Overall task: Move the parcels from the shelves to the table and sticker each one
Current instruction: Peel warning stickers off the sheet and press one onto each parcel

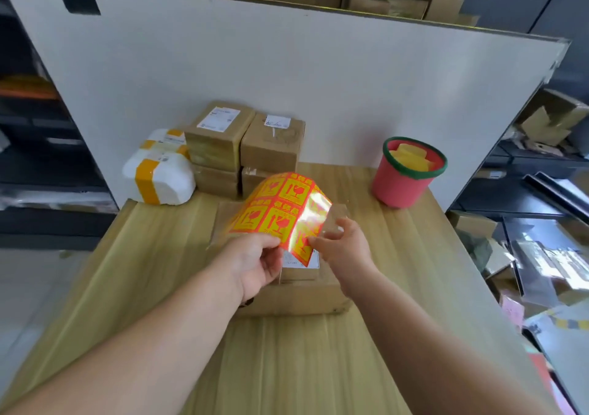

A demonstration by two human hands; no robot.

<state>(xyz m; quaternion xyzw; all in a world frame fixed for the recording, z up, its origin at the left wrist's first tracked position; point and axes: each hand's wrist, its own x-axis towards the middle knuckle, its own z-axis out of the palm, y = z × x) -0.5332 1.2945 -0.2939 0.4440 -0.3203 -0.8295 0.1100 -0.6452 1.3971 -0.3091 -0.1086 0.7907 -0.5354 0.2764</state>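
Over the parcel (296, 296) lying on the worktop (159, 271) | left hand (255, 261) grip is pinching the sticker sheet (277, 207) | right hand (344, 245) grip is pinching its near corner | step: probably peeling one sticker | next: pressing it flat onto the parcel

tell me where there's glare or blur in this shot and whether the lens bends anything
Head view: glare whitens the right part of the sticker sheet, hiding its print; the right hand is a little motion-blurred; the wide lens bows the white board and table edges; side shelves look soft.
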